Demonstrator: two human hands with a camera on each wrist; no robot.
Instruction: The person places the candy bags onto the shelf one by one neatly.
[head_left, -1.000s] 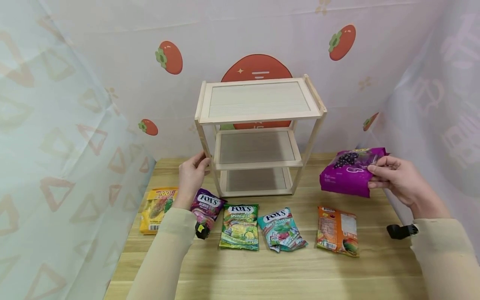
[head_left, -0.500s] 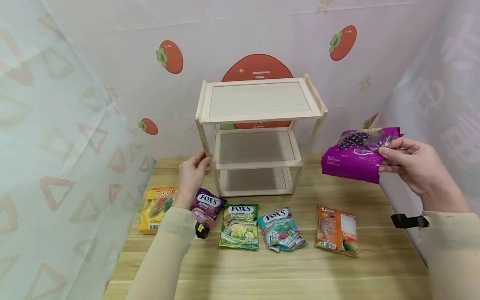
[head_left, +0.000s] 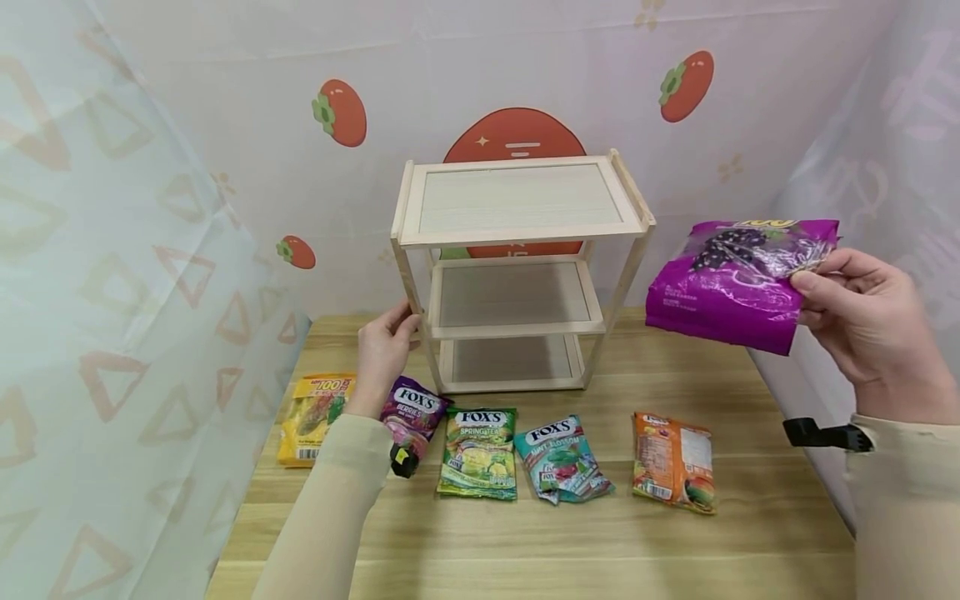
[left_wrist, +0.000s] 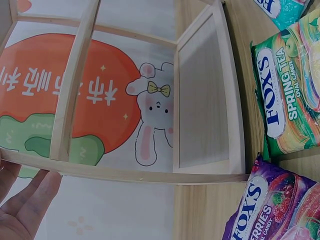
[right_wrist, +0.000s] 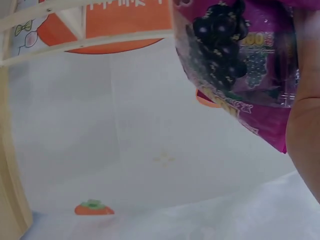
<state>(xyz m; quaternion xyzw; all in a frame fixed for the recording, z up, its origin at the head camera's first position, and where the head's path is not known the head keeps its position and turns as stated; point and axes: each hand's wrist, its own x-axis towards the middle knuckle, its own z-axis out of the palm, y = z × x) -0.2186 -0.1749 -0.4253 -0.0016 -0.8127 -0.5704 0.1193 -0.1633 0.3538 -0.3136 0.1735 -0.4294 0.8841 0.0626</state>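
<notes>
A purple candy bag with dark grapes printed on it is in the air right of the small wooden shelf rack. My right hand pinches its right edge, thumb on top. In the right wrist view the candy bag fills the upper right, with part of the hand beside it. On the rack's left front post, my left hand holds on with fingers and thumb. The left wrist view shows the hand's fingertips at the post.
Along the table lie a yellow candy bag, a purple Fox's Berries bag, a green Spring Tea bag, a teal Fox's bag and an orange bag. Printed cloth encloses the back and sides.
My right hand has lifted the purple grape candy bag upward and a little to the right. The left hand stays on the rack's post, and the other bags have not moved.
</notes>
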